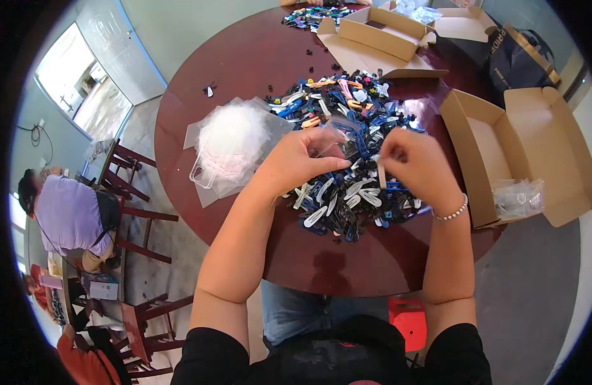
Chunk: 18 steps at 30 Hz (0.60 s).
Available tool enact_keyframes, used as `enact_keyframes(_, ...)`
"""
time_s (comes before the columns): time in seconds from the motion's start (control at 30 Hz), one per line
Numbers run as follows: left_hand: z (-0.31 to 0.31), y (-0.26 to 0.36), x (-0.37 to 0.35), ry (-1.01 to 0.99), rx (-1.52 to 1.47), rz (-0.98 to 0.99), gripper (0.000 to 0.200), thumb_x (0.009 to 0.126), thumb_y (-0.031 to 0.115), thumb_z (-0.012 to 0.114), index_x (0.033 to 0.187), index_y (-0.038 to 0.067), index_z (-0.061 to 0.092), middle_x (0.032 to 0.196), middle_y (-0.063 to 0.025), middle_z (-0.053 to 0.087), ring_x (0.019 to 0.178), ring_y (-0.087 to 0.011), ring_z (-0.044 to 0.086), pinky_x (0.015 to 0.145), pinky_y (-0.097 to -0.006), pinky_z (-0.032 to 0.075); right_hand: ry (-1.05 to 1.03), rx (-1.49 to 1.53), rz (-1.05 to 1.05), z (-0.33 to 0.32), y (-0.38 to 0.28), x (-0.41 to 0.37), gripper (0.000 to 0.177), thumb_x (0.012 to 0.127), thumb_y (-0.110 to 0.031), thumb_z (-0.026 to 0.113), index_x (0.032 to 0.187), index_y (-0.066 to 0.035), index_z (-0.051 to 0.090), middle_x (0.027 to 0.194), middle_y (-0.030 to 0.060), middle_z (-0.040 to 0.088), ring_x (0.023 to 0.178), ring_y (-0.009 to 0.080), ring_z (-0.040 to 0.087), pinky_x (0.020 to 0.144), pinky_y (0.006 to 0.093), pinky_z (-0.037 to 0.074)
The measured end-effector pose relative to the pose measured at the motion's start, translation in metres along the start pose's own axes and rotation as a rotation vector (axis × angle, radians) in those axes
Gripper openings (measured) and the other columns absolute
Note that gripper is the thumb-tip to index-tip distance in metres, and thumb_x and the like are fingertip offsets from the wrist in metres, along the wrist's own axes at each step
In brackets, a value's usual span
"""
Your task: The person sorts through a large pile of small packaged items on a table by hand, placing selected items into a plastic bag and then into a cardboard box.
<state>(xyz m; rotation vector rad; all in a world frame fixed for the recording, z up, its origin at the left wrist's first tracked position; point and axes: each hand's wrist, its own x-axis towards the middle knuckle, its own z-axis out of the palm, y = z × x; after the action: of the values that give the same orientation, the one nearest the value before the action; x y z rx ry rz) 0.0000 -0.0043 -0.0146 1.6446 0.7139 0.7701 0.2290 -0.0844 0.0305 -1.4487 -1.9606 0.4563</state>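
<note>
A large heap of hair clips [347,212] in black, blue, white and orange covers the middle of the round table. Over its left side, my left hand [302,157] is closed on a small clear plastic bag [342,131], thumb pointing right. My right hand [414,160], with a beaded bracelet on the wrist, hovers over the heap's right side with its fingertips pinched. A pale, narrow hair clip [382,174] shows at those fingertips. To the left lies a stack of clear plastic bags [235,141].
An open cardboard box [479,167] with bagged items stands at the table's right edge. Another open box [379,32] and a dark paper bag [520,58] are at the back. Across the dark red table [200,77], a person's hands are by a second heap [315,18]. Other people sit at left.
</note>
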Motion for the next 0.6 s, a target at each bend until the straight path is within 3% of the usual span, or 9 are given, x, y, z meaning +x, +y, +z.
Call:
enact_keyframes(0.07, 0.000, 0.001, 0.001, -0.021, 0.013, -0.005, 0.039, 0.077, 0.015, 0.081, 0.111, 0.003, 0.066, 0.088, -0.0027, 0.069, 0.080, -0.0077, 0.059, 0.074, -0.0255, 0.048, 0.192, 0.361, 0.072, 0.002, 0.001, 0.002, 0.009, 0.085, 0.006, 0.065, 0.090, -0.001, 0.060, 0.086, -0.0002, 0.062, 0.078, 0.0053, 0.057, 0.068, 0.0203, 0.048)
enact_keyframes(0.1, 0.000, 0.004, 0.001, -0.046, 0.027, -0.013, 0.039, 0.077, 0.014, 0.080, 0.111, 0.002, 0.066, 0.090, -0.0030, 0.069, 0.081, -0.0079, 0.060, 0.074, -0.0252, 0.048, 0.191, 0.361, 0.069, 0.004, -0.001, 0.003, 0.009, 0.085, 0.006, 0.065, 0.090, -0.001, 0.060, 0.086, -0.0002, 0.062, 0.078, 0.0053, 0.057, 0.068, 0.0203, 0.048)
enact_keyframes(0.13, 0.001, 0.009, 0.000, -0.044, 0.027, -0.011, 0.039, 0.077, 0.014, 0.080, 0.111, 0.002, 0.066, 0.090, -0.0030, 0.069, 0.081, -0.0079, 0.060, 0.074, -0.0252, 0.048, 0.323, 0.449, -0.063, 0.010, -0.006, 0.005, 0.012, 0.085, 0.008, 0.065, 0.091, -0.001, 0.060, 0.091, 0.0017, 0.062, 0.081, 0.0065, 0.057, 0.070, 0.0210, 0.048)
enact_keyframes(0.2, 0.004, 0.020, -0.005, -0.146, -0.117, -0.141, 0.043, 0.079, 0.006, 0.076, 0.119, 0.001, 0.061, 0.102, -0.0069, 0.068, 0.096, -0.0126, 0.062, 0.087, -0.0288, 0.049, 0.489, 0.627, -0.258, 0.023, -0.016, 0.006, 0.015, 0.083, 0.011, 0.065, 0.092, 0.000, 0.059, 0.101, 0.0060, 0.061, 0.090, 0.0094, 0.058, 0.075, 0.0231, 0.050)
enact_keyframes(0.37, 0.009, 0.010, -0.003, -0.268, -0.332, -0.173, 0.045, 0.078, 0.003, 0.074, 0.121, 0.002, 0.061, 0.106, -0.0078, 0.068, 0.099, -0.0143, 0.063, 0.085, -0.0278, 0.051, 0.400, 0.371, -0.325, 0.038, -0.014, 0.007, 0.020, 0.078, 0.012, 0.066, 0.094, 0.001, 0.060, 0.101, 0.0092, 0.063, 0.091, 0.0127, 0.061, 0.078, 0.0245, 0.051)
enact_keyframes(0.47, 0.009, 0.013, -0.003, -0.283, -0.402, -0.205, 0.047, 0.078, 0.002, 0.074, 0.123, 0.001, 0.060, 0.108, -0.0085, 0.068, 0.102, -0.0153, 0.063, 0.082, -0.0265, 0.052, 0.461, 0.233, -0.378, 0.034, -0.021, 0.008, 0.020, 0.075, 0.010, 0.069, 0.092, 0.000, 0.063, 0.098, 0.0096, 0.066, 0.086, 0.0146, 0.063, 0.073, 0.0253, 0.052)
enact_keyframes(0.53, 0.009, 0.014, -0.004, -0.279, -0.452, -0.201, 0.047, 0.078, 0.002, 0.074, 0.123, 0.001, 0.059, 0.108, -0.0087, 0.068, 0.103, -0.0154, 0.063, 0.081, -0.0259, 0.053, 0.429, 0.151, -0.321, 0.028, -0.024, 0.005, 0.015, 0.077, 0.002, 0.070, 0.091, -0.001, 0.067, 0.089, 0.0102, 0.067, 0.077, 0.0216, 0.067, 0.066, 0.0305, 0.053)
enact_keyframes(0.6, 0.008, 0.012, -0.004, -0.283, -0.430, -0.173, 0.048, 0.079, 0.004, 0.074, 0.125, 0.001, 0.058, 0.111, -0.0090, 0.067, 0.105, -0.0158, 0.063, 0.082, -0.0259, 0.053, 0.388, 0.097, -0.307, 0.023, -0.025, 0.003, 0.015, 0.077, 0.001, 0.070, 0.092, -0.001, 0.068, 0.089, 0.0099, 0.067, 0.076, 0.0220, 0.067, 0.066, 0.0308, 0.053)
